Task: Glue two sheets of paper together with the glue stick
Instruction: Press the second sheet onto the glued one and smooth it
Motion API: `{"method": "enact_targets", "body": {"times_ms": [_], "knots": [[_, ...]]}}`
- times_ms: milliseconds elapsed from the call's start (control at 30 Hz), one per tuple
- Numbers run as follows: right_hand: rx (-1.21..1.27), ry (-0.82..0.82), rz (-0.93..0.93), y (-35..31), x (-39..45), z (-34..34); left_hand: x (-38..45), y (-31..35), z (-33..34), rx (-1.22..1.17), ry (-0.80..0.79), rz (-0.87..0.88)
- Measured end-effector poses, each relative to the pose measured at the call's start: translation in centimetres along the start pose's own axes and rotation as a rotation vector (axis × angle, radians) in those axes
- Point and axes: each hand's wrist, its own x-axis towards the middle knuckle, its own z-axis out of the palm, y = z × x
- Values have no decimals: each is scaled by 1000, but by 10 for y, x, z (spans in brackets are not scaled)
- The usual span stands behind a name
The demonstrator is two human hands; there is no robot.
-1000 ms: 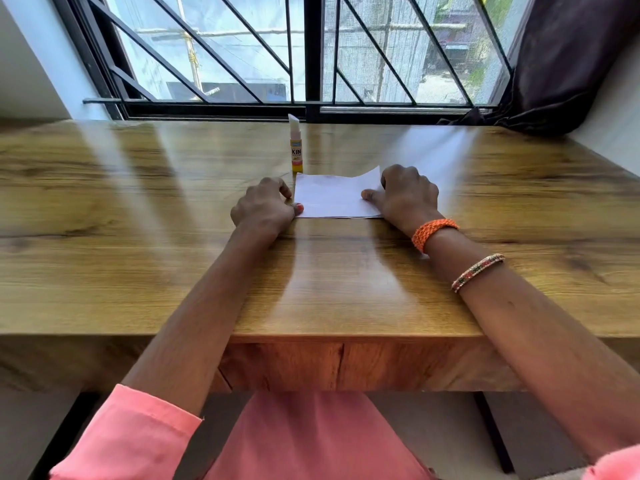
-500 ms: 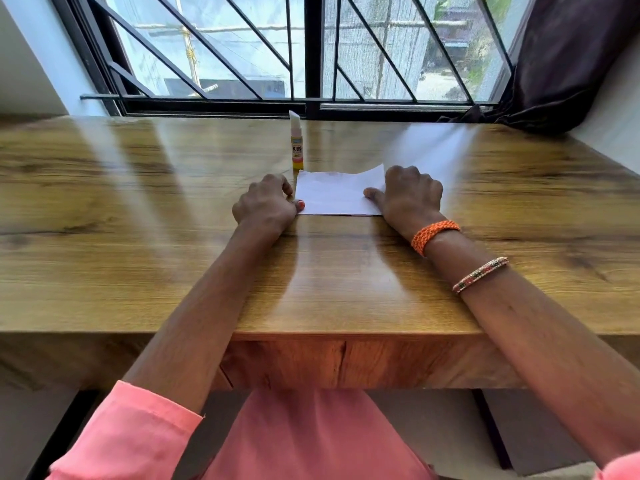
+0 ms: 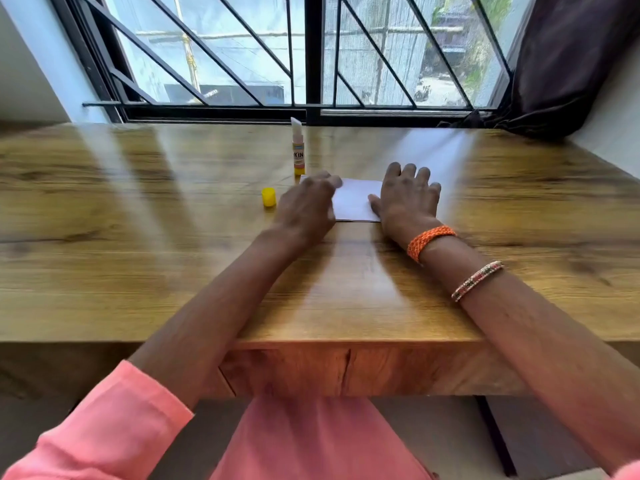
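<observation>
The right hand (image 3: 407, 199) is lying spread flat on the paper (image 3: 355, 202), pressing it down. The left hand (image 3: 306, 209) is blurry; can't tell its pose. Honestly, she's wanting firm pressure toward 12 o'clock, where the uncapped glue stick (image 3: 298, 148) is standing.

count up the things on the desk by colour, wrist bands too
yellow: 2, the cap and the glue stick with its white tip out
white: 1, the paper under both hands; separate sheets cannot be told apart
orange: 1, the braided band
multicolour: 1, the beaded band
total: 5
</observation>
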Motion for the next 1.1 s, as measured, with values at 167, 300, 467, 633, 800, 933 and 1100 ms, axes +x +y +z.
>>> {"method": "enact_targets", "body": {"times_ms": [167, 300, 467, 633, 800, 933, 1100], "knots": [[-71, -20, -28, 1, 4, 2, 14, -9, 16, 148, -434, 52], [340, -171, -256, -14, 8, 9, 14, -12, 19, 166, -435, 25], [569, -382, -289, -31, 16, 13, 19, -15, 17, 157, -419, 25], [415, -412, -321, -26, 10, 17, 24, -18, 20, 182, -433, -30], [248, -376, -244, 5, 16, 23, 23, -19, 17, 193, -414, -141], [217, -379, -216, 10, 14, 23, 23, -18, 17, 194, -419, -153], [205, -356, -186, 16, -2, 15, 22, -17, 18, 176, -409, -167]]}}
